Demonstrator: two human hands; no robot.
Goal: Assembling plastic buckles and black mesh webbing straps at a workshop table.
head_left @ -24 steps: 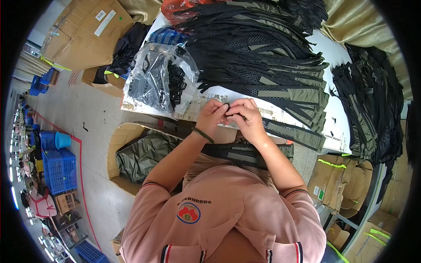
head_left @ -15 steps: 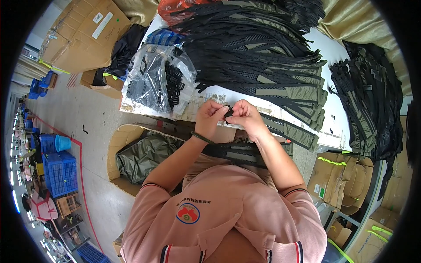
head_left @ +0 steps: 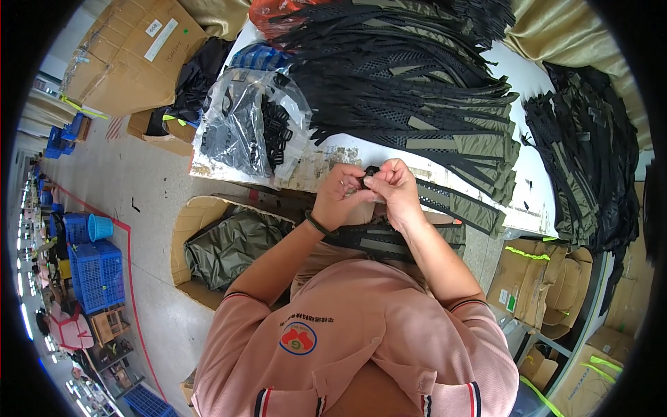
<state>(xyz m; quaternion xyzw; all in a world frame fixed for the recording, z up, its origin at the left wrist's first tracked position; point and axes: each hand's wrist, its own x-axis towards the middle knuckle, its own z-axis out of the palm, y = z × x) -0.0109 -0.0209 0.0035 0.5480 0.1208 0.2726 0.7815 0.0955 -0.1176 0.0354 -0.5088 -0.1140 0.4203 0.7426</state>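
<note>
My left hand (head_left: 338,195) and my right hand (head_left: 396,191) meet just off the table's near edge. Their fingertips pinch a small black piece (head_left: 370,172) from both sides; fingers cover much of it, and its exact shape is unclear. Below and beside my right hand, a black mesh and olive-green strap (head_left: 462,208) hangs over the table edge. Another such strap (head_left: 372,242) lies across my lap. Whether the black piece joins a strap is hidden by my hands.
A clear plastic bag (head_left: 240,132) of black buckles (head_left: 276,135) lies on the white table (head_left: 531,198), left of a large pile of straps (head_left: 410,90). More straps (head_left: 583,160) hang at the right. A carton (head_left: 182,267) holding dark green fabric (head_left: 233,247) stands at my left.
The fingers of both hands have shifted around the small black piece, which now shows more above the fingertips. My left hand has turned slightly, with its fingers more curled.
</note>
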